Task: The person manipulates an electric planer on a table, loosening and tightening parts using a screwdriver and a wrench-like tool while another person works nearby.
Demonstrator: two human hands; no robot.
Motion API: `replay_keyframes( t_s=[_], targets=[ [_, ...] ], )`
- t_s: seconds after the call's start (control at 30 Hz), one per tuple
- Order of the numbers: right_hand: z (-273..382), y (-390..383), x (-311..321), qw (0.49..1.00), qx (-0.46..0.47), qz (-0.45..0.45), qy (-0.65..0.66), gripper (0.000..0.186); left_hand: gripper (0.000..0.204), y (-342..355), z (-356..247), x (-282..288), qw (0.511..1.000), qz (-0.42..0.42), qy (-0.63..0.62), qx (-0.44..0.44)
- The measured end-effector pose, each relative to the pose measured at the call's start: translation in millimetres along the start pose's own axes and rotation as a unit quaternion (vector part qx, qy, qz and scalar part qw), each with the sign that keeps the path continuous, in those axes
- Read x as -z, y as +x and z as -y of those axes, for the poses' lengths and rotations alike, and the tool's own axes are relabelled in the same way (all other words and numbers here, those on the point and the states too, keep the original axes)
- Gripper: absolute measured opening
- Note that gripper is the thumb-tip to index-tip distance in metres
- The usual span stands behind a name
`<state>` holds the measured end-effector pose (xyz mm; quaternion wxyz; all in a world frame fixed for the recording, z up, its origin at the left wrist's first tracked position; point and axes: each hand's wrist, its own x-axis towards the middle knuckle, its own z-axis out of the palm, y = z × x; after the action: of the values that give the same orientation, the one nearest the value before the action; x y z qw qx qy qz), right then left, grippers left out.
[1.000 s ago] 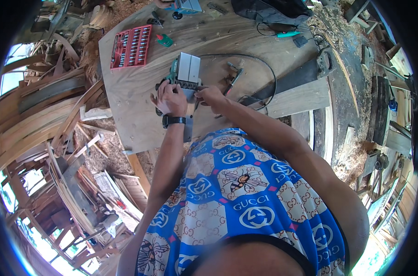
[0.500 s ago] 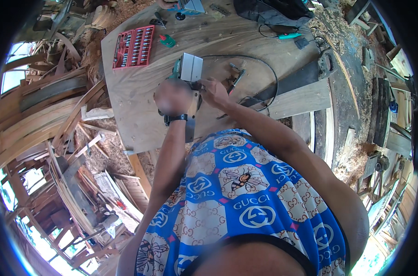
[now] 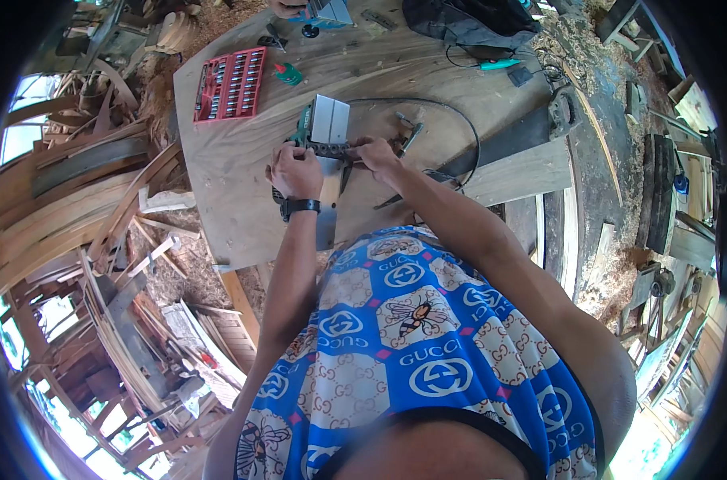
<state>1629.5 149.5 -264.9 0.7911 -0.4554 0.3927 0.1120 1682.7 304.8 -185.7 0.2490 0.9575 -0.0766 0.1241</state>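
A green electric hand planer [image 3: 331,120] lies upside down on the wooden board, its flat metal sole facing up. My left hand [image 3: 295,170], with a dark band at the wrist, has its fingers curled on the planer's middle, beside the dark cutter section [image 3: 329,150]. From the other side my right hand [image 3: 373,156] reaches in, thumb and fingers pinched together at the end of that cutter section. What the right fingertips hold is too small to tell. The planer's black cord [image 3: 467,120] loops away over the board.
On the board [image 3: 227,184] lie a red socket set [image 3: 230,84], a green bottle [image 3: 287,74], a metal clamp-like tool [image 3: 409,132] and a handsaw [image 3: 531,132]. A black bag [image 3: 467,24] lies at the back. Another person's hand [image 3: 287,6] rests by a blue planer [image 3: 329,14].
My left hand has shifted slightly and lost its blur, showing more of the cutter section. The right hand stays at the planer's side, almost unmoved.
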Motion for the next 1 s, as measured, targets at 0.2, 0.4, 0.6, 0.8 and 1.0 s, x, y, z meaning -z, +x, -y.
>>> replay_keyframes(
  t_s=[0.2, 0.4, 0.6, 0.8, 1.0],
  targets=[
    [-6.1, 16.6, -1.1, 1.0, 0.027, 0.01, -0.006, 0.015, 0.015, 0.7, 6.4, 3.4, 1.0, 0.014, -0.025, -0.01],
    [-1.0, 14.5, 7.1, 0.996, 0.062, 0.058, 0.031, 0.016, 0.015, 7.2, 18.0, 0.3, 0.995, 0.01, -0.094, 0.028],
    [16.8, 10.5, 37.0, 0.993, 0.028, 0.015, 0.112, 0.021, 0.018, 9.1, 13.6, 13.3, 0.983, 0.031, -0.153, 0.1],
    [54.7, 10.7, 134.5, 0.977, 0.137, -0.161, 0.025, 0.014, 0.022, 12.8, 30.8, 14.3, 0.974, 0.067, -0.175, 0.125],
    [69.9, 26.7, 225.8, 0.953, 0.104, -0.278, -0.054, 0.021, 0.045, 22.8, 19.2, 9.7, 0.976, 0.114, -0.157, 0.099]
  ],
)
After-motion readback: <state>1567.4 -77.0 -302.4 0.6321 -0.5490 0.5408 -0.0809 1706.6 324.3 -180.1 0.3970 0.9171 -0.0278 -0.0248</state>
